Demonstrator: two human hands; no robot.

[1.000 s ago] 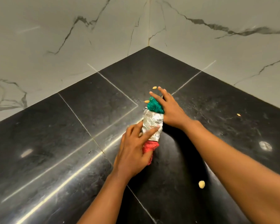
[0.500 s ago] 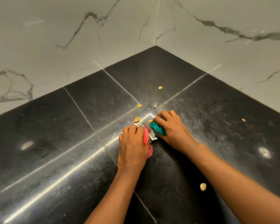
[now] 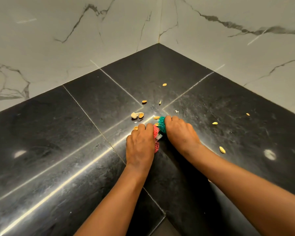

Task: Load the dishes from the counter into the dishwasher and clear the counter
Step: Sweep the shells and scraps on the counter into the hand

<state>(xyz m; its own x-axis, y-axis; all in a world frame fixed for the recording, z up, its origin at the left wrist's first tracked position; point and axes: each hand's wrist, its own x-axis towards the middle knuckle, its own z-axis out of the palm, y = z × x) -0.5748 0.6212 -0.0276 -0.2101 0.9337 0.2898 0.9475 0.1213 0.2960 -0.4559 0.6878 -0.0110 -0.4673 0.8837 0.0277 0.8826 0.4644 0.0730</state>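
Your left hand [image 3: 140, 143] and right hand [image 3: 179, 132] both squeeze the scrubber [image 3: 157, 129]. It looks soft and light, maybe squishy. Hold its ends.

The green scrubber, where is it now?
Head view, centre: the green scrubber lies on the black counter, gripped by the right hand, touching the pink scrubber.

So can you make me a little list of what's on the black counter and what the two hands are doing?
surface: black counter in a marble wall corner
left hand: grips red mesh scrubber
right hand: grips green mesh scrubber
between the hands: a bit of silver foil
scattered: pale nut shells, in front of and to the right of the hands
dishes: none in view
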